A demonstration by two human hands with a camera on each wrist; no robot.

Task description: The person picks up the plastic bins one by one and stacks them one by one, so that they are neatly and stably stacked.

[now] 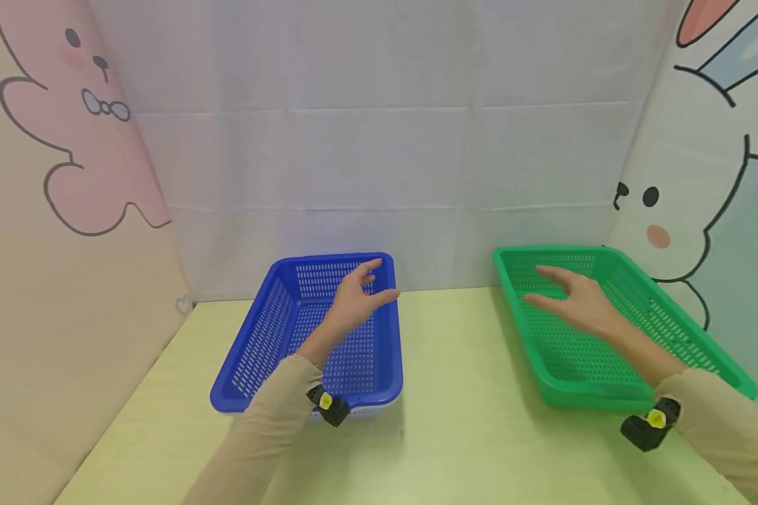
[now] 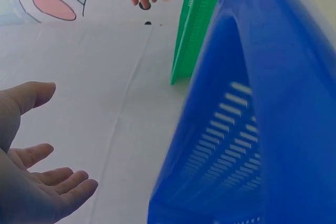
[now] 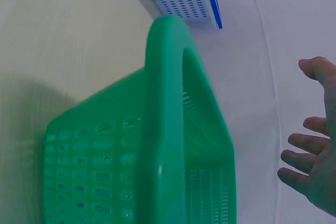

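My left hand (image 1: 355, 298) hovers over the blue plastic basket (image 1: 227, 400), thumb and fingers spread apart with nothing between them. The basket has slotted walls and a smooth rim, and nothing lies inside it. On the right, my right hand (image 1: 575, 300) is held above the green plastic basket (image 1: 594, 396), its thumb also apart from the fingers and holding nothing. That basket has slotted sides too and shows no contents. In the left wrist view the fingers (image 2: 68, 182) are loosely extended beside the blue rim; the right wrist view shows relaxed fingers (image 3: 302, 161) beyond the green rim.
Both baskets stand on a pale yellow-green table (image 1: 448, 393), with a strip of tabletop between them. A white cloth backdrop (image 1: 379, 140) rises behind the table. Side panels carry a pink cartoon animal (image 1: 95, 161) and a white cartoon rabbit (image 1: 676, 175).
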